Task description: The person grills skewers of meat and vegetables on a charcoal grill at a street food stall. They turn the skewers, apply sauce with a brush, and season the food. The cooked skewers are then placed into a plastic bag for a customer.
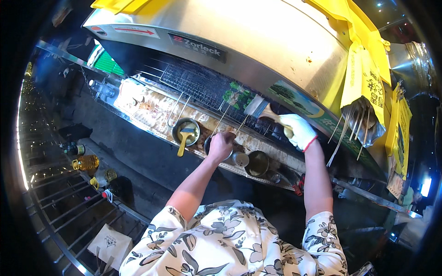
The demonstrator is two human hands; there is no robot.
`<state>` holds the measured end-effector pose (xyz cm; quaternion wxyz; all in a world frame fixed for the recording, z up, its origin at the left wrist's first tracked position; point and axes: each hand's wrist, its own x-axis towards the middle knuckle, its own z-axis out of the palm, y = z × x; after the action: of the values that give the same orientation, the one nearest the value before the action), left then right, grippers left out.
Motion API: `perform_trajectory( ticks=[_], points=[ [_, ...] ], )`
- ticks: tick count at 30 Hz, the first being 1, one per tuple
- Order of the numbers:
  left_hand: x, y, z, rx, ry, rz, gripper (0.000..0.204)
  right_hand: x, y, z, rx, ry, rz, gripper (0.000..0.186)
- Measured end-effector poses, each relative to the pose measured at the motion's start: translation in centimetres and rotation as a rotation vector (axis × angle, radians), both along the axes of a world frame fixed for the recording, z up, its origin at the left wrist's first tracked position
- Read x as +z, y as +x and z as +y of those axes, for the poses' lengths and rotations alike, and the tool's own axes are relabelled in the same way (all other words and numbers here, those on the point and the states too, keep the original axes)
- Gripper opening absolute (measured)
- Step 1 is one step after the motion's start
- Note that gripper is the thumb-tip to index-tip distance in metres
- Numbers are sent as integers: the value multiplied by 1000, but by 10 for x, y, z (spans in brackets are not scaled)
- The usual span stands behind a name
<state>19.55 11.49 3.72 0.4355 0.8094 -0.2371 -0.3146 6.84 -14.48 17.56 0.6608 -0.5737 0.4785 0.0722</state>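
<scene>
My right hand [300,132], in a white glove with a red cuff edge, is closed around the wooden handle of a wide basting brush [256,106]. Its pale bristles are beside green leafy vegetables [235,95] on skewers over the grill grate [193,83]. My bare left hand [222,145] is closed at the near ends of the bamboo skewers [241,125], above the stained ledge; its fingertips are partly hidden. Left of that hand, a metal pot [194,134] holds a yellow-handled brush [183,143].
A shaker jar [240,159] and a dark pot [257,164] stand on the ledge. The steel hood [258,41] overhangs the grate. At right hangs a yellow bag [368,87] with sticks poking out. Bottles [86,162] stand by a wire rack at lower left.
</scene>
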Motion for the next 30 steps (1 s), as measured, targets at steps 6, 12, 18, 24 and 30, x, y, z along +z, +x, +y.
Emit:
perform_trajectory(
  ticks=[6,12,18,24,30],
  points=[
    [10,1,-6,-4,8,36,24,-25,-15,-30,-176,60,-95,23],
    [6,3,-1,-7,21,61,23,-20,-23,-29,-239,98,-172,23],
    [0,0,-1,-9,5,32,21,-23,-31,8,-14,-171,-61,33],
    [7,-1,0,-34,2,13,22,10,-27,21,-85,-181,-5,28],
    [43,-2,22,23,-70,-67,33,61,-72,45,-257,18,-259,36]
  ],
)
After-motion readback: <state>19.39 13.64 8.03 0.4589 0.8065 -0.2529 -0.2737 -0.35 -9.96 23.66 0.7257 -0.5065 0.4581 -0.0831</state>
